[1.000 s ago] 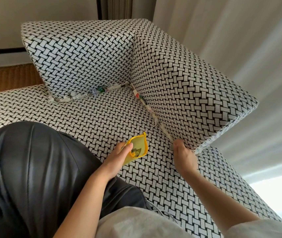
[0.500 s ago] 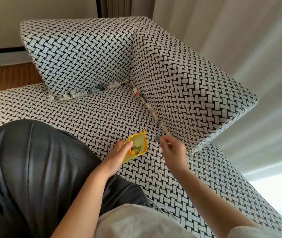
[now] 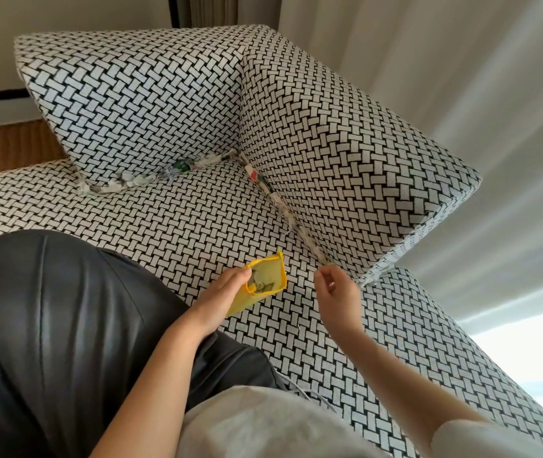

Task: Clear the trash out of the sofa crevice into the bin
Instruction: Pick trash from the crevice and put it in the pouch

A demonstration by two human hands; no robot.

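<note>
**Trash lines the sofa crevice; the bag is held ready**

The trash [image 3: 273, 200] is crumpled paper and wrapper scraps wedged into the crevice where the seat meets the two back cushions. One line of it runs under the right cushion [image 3: 346, 153], from the inner corner toward the person. A second line [image 3: 125, 185] lies under the left cushion [image 3: 131, 100], with a green scrap [image 3: 182, 165] among the white pieces.

A small yellow bag [image 3: 265, 276] sits over the seat, just beside the near end of the right-hand line. Its mouth is open and a few scraps lie inside. The left hand [image 3: 217, 302] grips the bag by its side, thumb on the rim.

The right hand [image 3: 336, 289] hangs above the seat at the near end of the crevice, next to the right cushion's lower corner and a little apart from the bag. Its fingers are curled, with thumb and forefinger drawn close together. Whether they pinch a scrap I cannot tell.

The sofa [image 3: 197, 226] is covered in a black and white woven pattern. A leg in black trousers [image 3: 49, 325] rests on the seat at the left. Pale curtains [image 3: 461, 77] hang behind the right cushion.
</note>
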